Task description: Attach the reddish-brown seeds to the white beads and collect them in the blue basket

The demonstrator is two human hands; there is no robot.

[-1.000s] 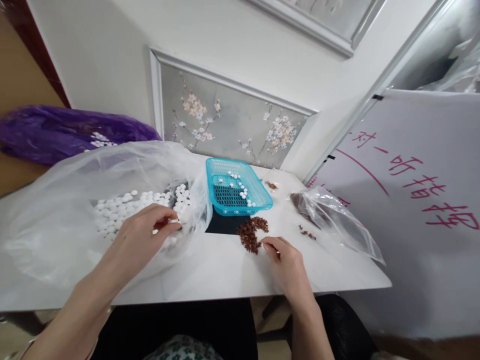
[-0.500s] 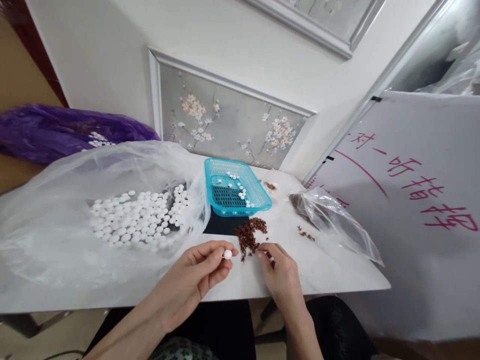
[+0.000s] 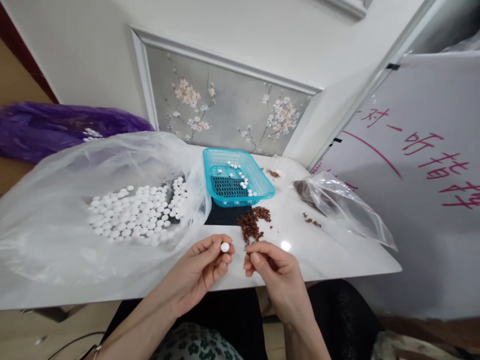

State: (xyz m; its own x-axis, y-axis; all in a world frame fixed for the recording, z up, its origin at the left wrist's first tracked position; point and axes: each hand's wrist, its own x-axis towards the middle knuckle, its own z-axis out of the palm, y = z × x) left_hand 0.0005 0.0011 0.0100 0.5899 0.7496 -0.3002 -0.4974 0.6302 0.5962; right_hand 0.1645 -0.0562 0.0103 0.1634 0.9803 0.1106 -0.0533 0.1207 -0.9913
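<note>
Between the thumb and fingers of my left hand (image 3: pixel 208 260) is a small white ball (image 3: pixel 225 247), held above the table's front edge. Close by on the right, my right hand (image 3: pixel 275 265) is pinched at the fingertips around a small brown piece (image 3: pixel 247 246), mostly hidden. Just beyond the right fingertips lies a pile of small reddish-brown, star-like pieces (image 3: pixel 252 225). Behind it stands a blue perforated plastic basket (image 3: pixel 264 186) with several white balls along its far and right sides. Many more white balls (image 3: pixel 138 210) fill a clear plastic bag (image 3: pixel 45 220) on the left.
A purple bag (image 3: pixel 48 125) lies at the far left. On the right rests a clear bag with brown contents (image 3: pixel 318 195), near a few loose brown pieces (image 3: pixel 312 220). A dark flat sheet (image 3: pixel 225 216) is under the basket. A whiteboard (image 3: pixel 431 240) borders the table's right side.
My right hand has moved left from the edge of the brown pile towards the white ball. My left hand still holds the ball. The camera view has shifted slightly.
</note>
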